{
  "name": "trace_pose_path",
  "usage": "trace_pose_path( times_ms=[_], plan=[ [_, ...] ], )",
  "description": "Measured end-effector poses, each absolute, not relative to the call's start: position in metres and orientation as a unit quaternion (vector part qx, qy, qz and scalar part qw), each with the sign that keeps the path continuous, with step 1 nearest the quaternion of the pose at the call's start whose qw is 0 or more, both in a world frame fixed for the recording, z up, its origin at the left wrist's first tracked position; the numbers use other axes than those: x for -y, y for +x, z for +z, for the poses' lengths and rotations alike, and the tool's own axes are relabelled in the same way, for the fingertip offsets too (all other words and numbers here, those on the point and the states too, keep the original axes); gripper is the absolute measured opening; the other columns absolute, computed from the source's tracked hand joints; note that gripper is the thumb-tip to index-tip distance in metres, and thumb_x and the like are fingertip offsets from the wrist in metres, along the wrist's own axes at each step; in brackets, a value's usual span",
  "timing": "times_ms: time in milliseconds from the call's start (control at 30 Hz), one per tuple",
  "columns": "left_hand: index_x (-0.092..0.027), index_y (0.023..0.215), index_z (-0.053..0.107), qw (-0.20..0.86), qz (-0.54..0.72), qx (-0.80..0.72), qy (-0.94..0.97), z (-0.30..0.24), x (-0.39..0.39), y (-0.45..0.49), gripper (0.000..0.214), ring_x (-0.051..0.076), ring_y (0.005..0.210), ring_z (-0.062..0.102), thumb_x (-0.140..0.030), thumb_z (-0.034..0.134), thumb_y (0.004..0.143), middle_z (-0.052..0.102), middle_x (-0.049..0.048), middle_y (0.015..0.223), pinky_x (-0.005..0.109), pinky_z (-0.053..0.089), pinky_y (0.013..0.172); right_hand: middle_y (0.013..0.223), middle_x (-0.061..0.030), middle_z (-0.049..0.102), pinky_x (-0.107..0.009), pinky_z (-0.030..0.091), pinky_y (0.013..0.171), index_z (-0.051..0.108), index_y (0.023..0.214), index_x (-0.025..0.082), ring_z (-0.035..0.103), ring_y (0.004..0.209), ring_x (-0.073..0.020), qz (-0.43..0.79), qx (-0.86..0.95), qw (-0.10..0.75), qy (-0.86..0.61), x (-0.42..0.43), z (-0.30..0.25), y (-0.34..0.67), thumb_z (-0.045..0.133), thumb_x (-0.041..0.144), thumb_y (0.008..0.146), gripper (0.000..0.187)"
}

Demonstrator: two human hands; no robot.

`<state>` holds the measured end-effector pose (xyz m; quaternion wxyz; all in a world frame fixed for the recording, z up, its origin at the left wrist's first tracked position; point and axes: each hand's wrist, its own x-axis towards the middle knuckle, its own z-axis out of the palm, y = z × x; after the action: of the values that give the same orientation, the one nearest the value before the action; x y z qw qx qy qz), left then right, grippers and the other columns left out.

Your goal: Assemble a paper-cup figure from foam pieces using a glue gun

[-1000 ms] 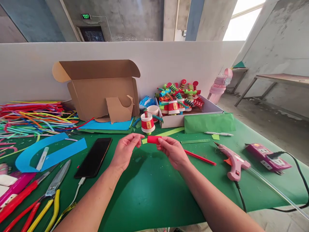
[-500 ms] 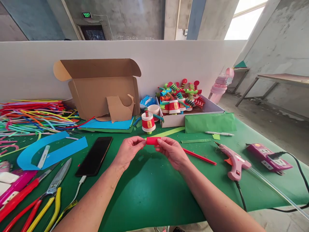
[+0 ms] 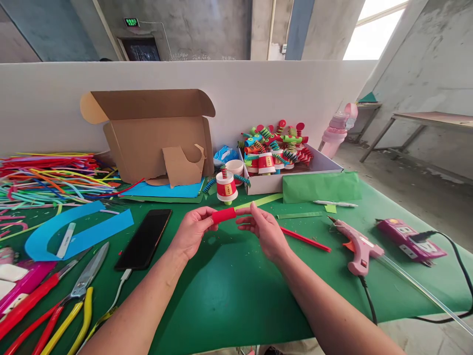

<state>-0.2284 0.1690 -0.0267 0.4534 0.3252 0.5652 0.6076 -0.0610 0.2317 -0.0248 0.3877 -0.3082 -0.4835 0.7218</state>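
A small red paper roll (image 3: 223, 215) is pinched at its left end between the thumb and fingers of my left hand (image 3: 191, 231), above the green tabletop. My right hand (image 3: 265, 230) is at the roll's other end with its thumb raised and fingers apart. One right fingertip reaches the roll's end; whether it goes inside I cannot tell. Just behind the roll stands a red-and-white paper cup figure (image 3: 226, 187) with folded blue paper arms. A thin red strip (image 3: 306, 240) lies to the right of my right hand.
Scissors (image 3: 86, 273), a phone (image 3: 146, 239) and a curled blue paper strip (image 3: 40, 236) lie left. A pink glue gun (image 3: 360, 244) with a trailing cord is right. Behind are a cardboard box (image 3: 155, 143) and a white tray (image 3: 262, 185) of paper figures.
My right hand has loosened its pinch, and its fingers have spread. The red roll, now held in my left hand, has shifted slightly left and tilted up at its right end.
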Motion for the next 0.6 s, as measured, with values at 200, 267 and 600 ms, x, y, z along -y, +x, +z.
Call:
trace_pose_path(
  times_ms=[200, 267, 600],
  plan=[
    [-0.016, 0.071, 0.072, 0.455, 0.605, -0.571, 0.317, -0.026, -0.169, -0.226, 0.025, 0.01, 0.055, 0.051, -0.032, 0.081, 0.054, 0.066, 0.0017, 0.069, 0.023, 0.043, 0.055, 0.074, -0.0021, 0.072, -0.031, 0.052, 0.07, 0.077, 0.081, 0.021, 0.061, 0.067, -0.015, 0.701, 0.527, 0.376, -0.3, -0.232, -0.031, -0.062, 0.085, 0.049, 0.056, 0.039],
    [-0.016, 0.071, 0.071, 0.448, 0.598, -0.577, 0.329, -0.025, -0.169, -0.223, 0.023, 0.009, 0.054, 0.05, -0.032, 0.079, 0.055, 0.066, 0.0016, 0.069, 0.024, 0.043, 0.054, 0.072, -0.0019, 0.071, -0.031, 0.052, 0.069, 0.077, 0.078, 0.02, 0.061, 0.065, -0.0152, 0.696, 0.527, 0.384, -0.301, -0.232, -0.034, -0.064, 0.085, 0.048, 0.056, 0.036],
    [-0.018, 0.075, 0.07, 0.429, 0.573, -0.585, 0.382, -0.025, -0.169, -0.217, 0.022, 0.015, 0.066, 0.056, -0.031, 0.076, 0.059, 0.068, 0.0017, 0.071, 0.024, 0.044, 0.06, 0.067, -0.0022, 0.069, -0.03, 0.049, 0.07, 0.075, 0.072, 0.018, 0.06, 0.066, -0.0147, 0.688, 0.536, 0.381, -0.306, -0.233, -0.034, -0.062, 0.082, 0.045, 0.061, 0.03]
  ],
)
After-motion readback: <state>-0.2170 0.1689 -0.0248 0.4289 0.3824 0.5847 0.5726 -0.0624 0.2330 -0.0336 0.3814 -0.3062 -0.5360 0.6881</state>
